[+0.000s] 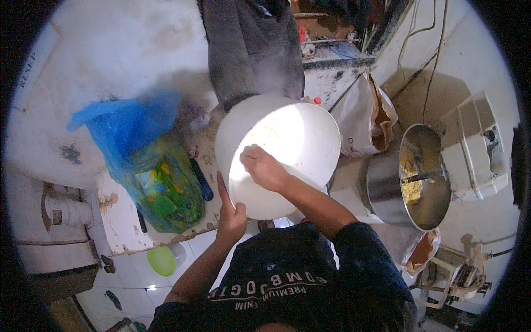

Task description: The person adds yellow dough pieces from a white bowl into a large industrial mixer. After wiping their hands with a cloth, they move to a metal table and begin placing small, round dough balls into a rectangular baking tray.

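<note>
Lettered wall (pixel 61 94): we spot dark capitals at far left.
Printed shirt (pixel 276 254): we read pale, inverted lettering across black cloth.
White tub (pixel 318 133): directly before us, tilted.
Steel mixing bowl (pixel 381 185): to our right, yellow dough (pixel 411 177) inside.
Left hand (pixel 232 218): thumb apart, against the tub's rim; whether clamped, we cannot tell.
Right hand (pixel 264 167): fingers curled together inside the tub; contents hidden from us.
</note>
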The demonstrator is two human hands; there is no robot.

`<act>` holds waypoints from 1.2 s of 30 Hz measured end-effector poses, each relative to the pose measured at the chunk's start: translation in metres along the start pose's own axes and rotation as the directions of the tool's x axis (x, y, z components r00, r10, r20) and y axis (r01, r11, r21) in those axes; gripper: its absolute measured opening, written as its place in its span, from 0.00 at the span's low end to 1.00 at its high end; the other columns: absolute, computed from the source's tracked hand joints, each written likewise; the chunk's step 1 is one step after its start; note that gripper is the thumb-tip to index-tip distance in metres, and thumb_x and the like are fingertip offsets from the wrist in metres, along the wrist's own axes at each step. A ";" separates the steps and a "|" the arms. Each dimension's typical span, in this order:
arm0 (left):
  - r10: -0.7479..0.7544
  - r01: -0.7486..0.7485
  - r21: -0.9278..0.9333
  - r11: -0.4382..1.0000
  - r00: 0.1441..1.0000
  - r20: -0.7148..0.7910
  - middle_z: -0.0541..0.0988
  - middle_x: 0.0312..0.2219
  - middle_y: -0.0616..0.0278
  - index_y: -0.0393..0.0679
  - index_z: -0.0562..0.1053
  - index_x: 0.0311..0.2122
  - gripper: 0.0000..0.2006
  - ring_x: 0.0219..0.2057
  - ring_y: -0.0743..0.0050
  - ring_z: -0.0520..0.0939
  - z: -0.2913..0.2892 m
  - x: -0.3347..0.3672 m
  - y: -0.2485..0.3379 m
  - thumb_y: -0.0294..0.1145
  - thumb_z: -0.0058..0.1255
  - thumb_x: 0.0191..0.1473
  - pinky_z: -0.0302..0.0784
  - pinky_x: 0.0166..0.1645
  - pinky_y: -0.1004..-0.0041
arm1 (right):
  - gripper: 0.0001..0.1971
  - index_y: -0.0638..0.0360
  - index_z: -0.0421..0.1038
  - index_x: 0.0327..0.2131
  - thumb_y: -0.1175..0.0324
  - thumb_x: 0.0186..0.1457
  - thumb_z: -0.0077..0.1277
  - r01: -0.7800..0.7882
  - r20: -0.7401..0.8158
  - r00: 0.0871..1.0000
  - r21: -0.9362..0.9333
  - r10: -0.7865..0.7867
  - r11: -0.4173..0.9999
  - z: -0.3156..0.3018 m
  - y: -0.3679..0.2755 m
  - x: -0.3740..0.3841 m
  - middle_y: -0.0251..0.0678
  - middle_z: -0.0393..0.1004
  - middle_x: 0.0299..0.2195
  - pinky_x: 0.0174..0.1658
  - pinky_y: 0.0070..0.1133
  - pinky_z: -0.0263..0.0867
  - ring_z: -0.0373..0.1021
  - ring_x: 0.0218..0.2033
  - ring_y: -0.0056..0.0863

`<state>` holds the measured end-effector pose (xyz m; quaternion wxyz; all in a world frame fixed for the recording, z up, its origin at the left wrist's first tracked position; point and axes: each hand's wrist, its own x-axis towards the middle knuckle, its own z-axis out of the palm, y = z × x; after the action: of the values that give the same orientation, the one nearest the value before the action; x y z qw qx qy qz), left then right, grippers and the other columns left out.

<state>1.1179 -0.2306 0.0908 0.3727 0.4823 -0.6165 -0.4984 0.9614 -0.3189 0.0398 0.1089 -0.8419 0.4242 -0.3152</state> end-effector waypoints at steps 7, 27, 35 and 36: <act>-0.103 0.103 -0.041 0.994 0.995 0.007 0.51 0.56 0.40 0.47 0.29 0.61 0.41 0.56 0.52 0.59 0.002 0.000 0.012 0.16 0.29 0.42 0.50 0.59 0.65 | 0.10 0.69 0.68 0.32 0.76 0.43 0.43 0.017 0.163 0.987 -0.046 -0.009 0.999 0.012 0.000 0.003 0.51 0.68 0.35 0.49 0.33 0.59 0.65 0.40 0.44; -0.055 0.048 0.172 0.984 0.998 0.037 0.40 0.58 0.36 0.34 0.30 0.59 0.37 0.60 0.48 0.48 0.025 -0.020 0.021 0.21 0.30 0.44 0.41 0.62 0.65 | 0.09 0.68 0.65 0.29 0.72 0.44 0.47 -0.657 -0.174 0.651 0.357 0.739 0.664 0.096 -0.012 -0.071 0.52 0.69 0.28 0.40 0.37 0.62 0.66 0.33 0.50; 0.140 -0.157 0.235 0.959 0.986 0.090 0.37 0.56 0.27 0.35 0.33 0.60 0.38 0.60 0.35 0.38 0.040 -0.021 0.024 0.16 0.34 0.44 0.36 0.62 0.57 | 0.23 0.59 0.58 0.52 0.64 0.53 0.47 -0.223 -0.131 0.899 0.683 0.417 0.696 0.060 -0.005 -0.066 0.42 0.63 0.50 0.52 0.27 0.58 0.62 0.50 0.33; 0.147 -0.165 0.302 0.939 0.986 0.081 0.37 0.56 0.28 0.35 0.33 0.60 0.38 0.60 0.35 0.39 0.045 -0.017 0.031 0.15 0.34 0.43 0.37 0.62 0.58 | 0.23 0.59 0.57 0.52 0.65 0.54 0.46 -0.151 -0.093 0.897 0.855 0.432 0.497 0.046 -0.001 -0.066 0.41 0.63 0.50 0.53 0.27 0.58 0.62 0.49 0.32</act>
<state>1.0730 -0.2020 0.1110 0.3137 0.4697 -0.7331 -0.3789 0.9617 -0.2700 -0.0247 0.4805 -0.5467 0.3731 -0.5754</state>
